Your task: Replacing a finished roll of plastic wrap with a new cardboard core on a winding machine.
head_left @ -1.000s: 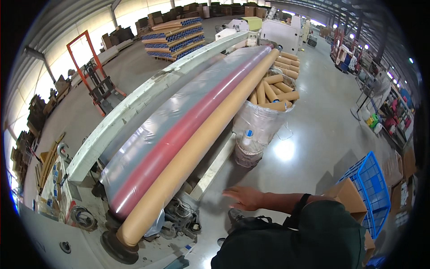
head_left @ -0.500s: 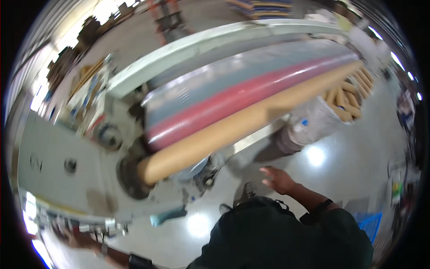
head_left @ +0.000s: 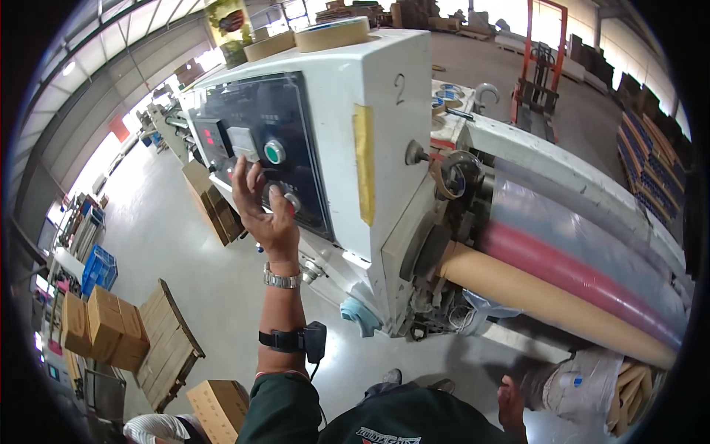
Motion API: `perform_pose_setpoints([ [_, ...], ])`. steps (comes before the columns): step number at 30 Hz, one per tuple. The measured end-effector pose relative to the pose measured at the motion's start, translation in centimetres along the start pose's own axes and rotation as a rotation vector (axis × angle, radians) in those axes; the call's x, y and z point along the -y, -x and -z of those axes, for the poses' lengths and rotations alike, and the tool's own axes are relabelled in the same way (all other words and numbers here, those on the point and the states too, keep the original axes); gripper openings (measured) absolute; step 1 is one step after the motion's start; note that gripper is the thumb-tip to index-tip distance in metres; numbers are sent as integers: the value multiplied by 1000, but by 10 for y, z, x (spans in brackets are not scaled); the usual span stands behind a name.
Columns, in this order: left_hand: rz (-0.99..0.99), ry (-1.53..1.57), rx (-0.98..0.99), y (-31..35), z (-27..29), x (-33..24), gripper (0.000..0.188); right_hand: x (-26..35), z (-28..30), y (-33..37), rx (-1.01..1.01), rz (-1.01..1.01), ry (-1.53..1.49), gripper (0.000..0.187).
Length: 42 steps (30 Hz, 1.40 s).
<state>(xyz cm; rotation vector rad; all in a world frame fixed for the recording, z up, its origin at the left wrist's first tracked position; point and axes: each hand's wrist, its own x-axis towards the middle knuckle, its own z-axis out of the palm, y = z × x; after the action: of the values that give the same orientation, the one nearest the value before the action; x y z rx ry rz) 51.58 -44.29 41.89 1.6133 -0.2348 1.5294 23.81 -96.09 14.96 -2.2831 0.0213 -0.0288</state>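
A person's left hand (head_left: pixel 265 213) reaches up to the dark control panel (head_left: pixel 259 152) on the white machine housing (head_left: pixel 370 111), fingers spread and loosely curled, gripping nothing, fingertips touching the panel just below a green round button (head_left: pixel 274 152) and beside a small knob (head_left: pixel 293 201). A metal watch (head_left: pixel 282 278) and a black strap with a small device (head_left: pixel 292 340) sit on that forearm. The right hand (head_left: pixel 510 403) hangs low near the lower edge, half cut off behind the dark green shirt; how far it is open cannot be told. Just beside it stands a white sack (head_left: pixel 592 388) holding cardboard tubes (head_left: pixel 634 385), only partly in view at the rim. To the right of the housing lie a long brown cardboard roll (head_left: pixel 547 292), a red roll (head_left: pixel 584 270) and clear film (head_left: pixel 577 222). Brown cartons (head_left: pixel 103 325) stand on a wooden pallet (head_left: pixel 174 344) on the floor at left; another carton (head_left: pixel 218 403) lies nearer. Blue crates (head_left: pixel 100 270) farther left are too small to tell their contents
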Motion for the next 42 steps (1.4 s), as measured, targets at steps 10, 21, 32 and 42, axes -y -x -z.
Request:
perform_pose_setpoints([
  [10,-26,16,123,21,-49,-27,57,-29,19,8,-25,-36,-19,49],
  [21,-103,-147,94,24,-26,0,38,-3,12,30,-29,-343,93,52],
  [32,-176,-227,347,9,-8,-13,49,36,5,40,80,-310,133,53],
  [42,82,287,447,139,-1,-115,38,10,-7,80,63,-474,84,51],
])
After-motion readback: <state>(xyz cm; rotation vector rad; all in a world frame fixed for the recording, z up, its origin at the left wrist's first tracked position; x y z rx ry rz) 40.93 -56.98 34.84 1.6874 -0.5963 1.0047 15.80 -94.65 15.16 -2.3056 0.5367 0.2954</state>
